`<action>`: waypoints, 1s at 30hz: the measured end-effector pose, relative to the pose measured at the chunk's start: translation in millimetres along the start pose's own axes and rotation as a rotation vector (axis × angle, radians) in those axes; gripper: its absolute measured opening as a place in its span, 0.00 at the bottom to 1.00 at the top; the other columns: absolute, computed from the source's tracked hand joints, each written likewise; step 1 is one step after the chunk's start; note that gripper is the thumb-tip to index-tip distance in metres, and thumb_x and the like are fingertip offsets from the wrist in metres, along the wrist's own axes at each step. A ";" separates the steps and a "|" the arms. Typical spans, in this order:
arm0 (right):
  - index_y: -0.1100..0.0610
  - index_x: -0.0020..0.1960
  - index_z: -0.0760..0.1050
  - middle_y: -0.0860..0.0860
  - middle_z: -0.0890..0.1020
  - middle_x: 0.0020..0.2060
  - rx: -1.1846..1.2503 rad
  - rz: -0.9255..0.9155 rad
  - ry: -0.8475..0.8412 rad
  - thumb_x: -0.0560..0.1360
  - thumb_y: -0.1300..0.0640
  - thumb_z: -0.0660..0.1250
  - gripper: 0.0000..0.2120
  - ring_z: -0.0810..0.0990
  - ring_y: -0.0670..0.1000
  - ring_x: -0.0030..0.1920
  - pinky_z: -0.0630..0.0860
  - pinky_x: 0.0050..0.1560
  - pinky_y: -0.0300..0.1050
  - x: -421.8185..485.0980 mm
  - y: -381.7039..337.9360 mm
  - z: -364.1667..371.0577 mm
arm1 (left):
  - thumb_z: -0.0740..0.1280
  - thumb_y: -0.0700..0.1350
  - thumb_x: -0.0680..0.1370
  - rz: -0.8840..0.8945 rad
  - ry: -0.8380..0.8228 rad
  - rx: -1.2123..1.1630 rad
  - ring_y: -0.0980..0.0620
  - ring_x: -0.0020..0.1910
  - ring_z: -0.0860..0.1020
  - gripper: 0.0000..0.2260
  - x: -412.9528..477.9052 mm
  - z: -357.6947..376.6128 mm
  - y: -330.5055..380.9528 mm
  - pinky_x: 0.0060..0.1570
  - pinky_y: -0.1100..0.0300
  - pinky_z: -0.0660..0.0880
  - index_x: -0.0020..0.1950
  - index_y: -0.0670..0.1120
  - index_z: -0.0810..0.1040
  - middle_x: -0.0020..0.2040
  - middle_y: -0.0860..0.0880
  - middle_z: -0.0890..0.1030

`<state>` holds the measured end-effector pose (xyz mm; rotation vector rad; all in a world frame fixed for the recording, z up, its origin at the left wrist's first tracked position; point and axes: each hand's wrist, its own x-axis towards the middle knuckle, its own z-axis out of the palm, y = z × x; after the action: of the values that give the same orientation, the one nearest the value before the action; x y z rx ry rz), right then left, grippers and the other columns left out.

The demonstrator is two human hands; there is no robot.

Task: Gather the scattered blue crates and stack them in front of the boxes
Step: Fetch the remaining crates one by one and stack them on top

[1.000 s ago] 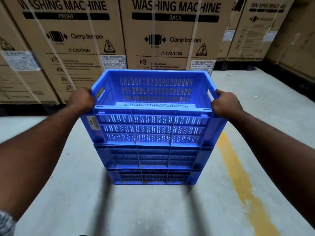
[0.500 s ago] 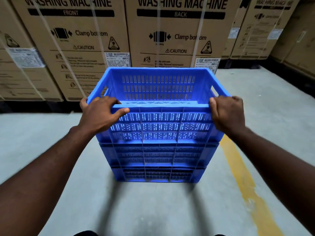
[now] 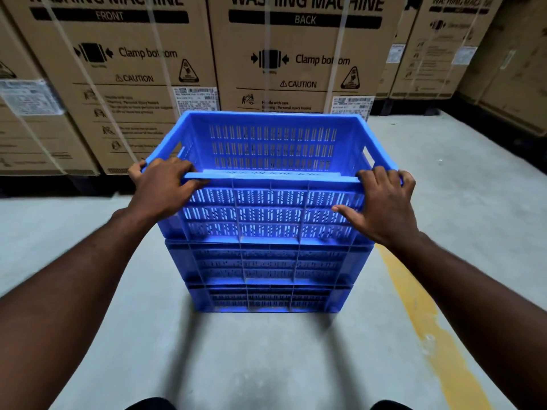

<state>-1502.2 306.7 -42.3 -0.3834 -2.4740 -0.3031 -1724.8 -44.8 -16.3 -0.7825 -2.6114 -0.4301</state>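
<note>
Three blue slotted crates stand stacked on the concrete floor just in front of the washing machine boxes. The top crate is empty and sits on a second crate, with a third crate at the bottom. My left hand grips the near left corner of the top crate's rim, fingers curled over the edge. My right hand holds the near right corner, its fingers spread down the front wall.
Tall cardboard boxes line the back wall, with more boxes at the right. A worn yellow floor line runs along the right of the stack. Grey concrete floor lies between me and the crates. My shoe tips show at the bottom edge.
Both hands have shifted from the top crate's side handles to the near corners of its rim. The view has moved closer to the stack.
</note>
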 end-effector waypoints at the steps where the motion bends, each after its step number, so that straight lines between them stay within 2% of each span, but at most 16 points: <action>1: 0.55 0.60 0.69 0.53 0.73 0.52 -0.023 -0.010 -0.015 0.69 0.28 0.62 0.34 0.72 0.58 0.53 0.61 0.64 0.58 -0.2 1.3 0.0 | 0.62 0.66 0.75 -0.002 0.003 -0.010 0.47 0.56 0.74 0.15 -1.3 -0.5 1.8 0.63 0.41 0.57 0.46 0.56 0.78 0.45 0.57 0.75; 5: 0.54 0.60 0.68 0.53 0.72 0.53 -0.036 -0.021 -0.022 0.68 0.30 0.65 0.34 0.71 0.58 0.54 0.61 0.64 0.59 0.7 3.7 -0.1 | 0.63 0.68 0.74 0.017 -0.011 0.002 0.44 0.64 0.70 0.20 -11.7 1.0 7.7 0.67 0.40 0.53 0.57 0.57 0.76 0.59 0.52 0.76; 8: 0.54 0.60 0.67 0.53 0.72 0.53 -0.030 -0.016 -0.024 0.67 0.30 0.66 0.33 0.71 0.58 0.54 0.61 0.64 0.59 2.4 4.0 0.0 | 0.67 0.67 0.71 0.046 -0.028 0.025 0.44 0.66 0.68 0.22 -14.6 1.2 8.3 0.68 0.40 0.52 0.60 0.57 0.73 0.63 0.51 0.74; 16: 0.54 0.63 0.66 0.54 0.73 0.57 0.002 0.011 -0.001 0.68 0.32 0.68 0.35 0.71 0.57 0.59 0.58 0.68 0.58 -3.4 2.1 2.6 | 0.70 0.60 0.73 0.038 0.038 0.050 0.45 0.65 0.69 0.18 -19.0 2.8 15.3 0.69 0.40 0.52 0.59 0.55 0.74 0.61 0.52 0.75; 23: 0.55 0.65 0.65 0.55 0.72 0.60 0.032 0.000 -0.013 0.68 0.31 0.67 0.36 0.69 0.57 0.63 0.57 0.69 0.58 -1.4 8.6 4.8 | 0.70 0.60 0.73 0.013 0.090 0.078 0.42 0.60 0.73 0.17 -20.4 7.8 20.0 0.64 0.42 0.57 0.54 0.52 0.74 0.56 0.50 0.78; 30: 0.56 0.66 0.66 0.55 0.71 0.61 0.041 0.032 -0.004 0.67 0.34 0.69 0.37 0.69 0.58 0.64 0.56 0.71 0.59 -4.9 4.6 3.9 | 0.70 0.60 0.73 0.027 0.098 0.046 0.41 0.61 0.72 0.19 -24.0 5.9 23.6 0.66 0.43 0.57 0.58 0.52 0.74 0.57 0.48 0.77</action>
<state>-1499.0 311.2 -47.8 -0.4057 -2.4714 -0.2379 -1694.2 -34.7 -27.7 -0.7619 -2.5084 -0.3898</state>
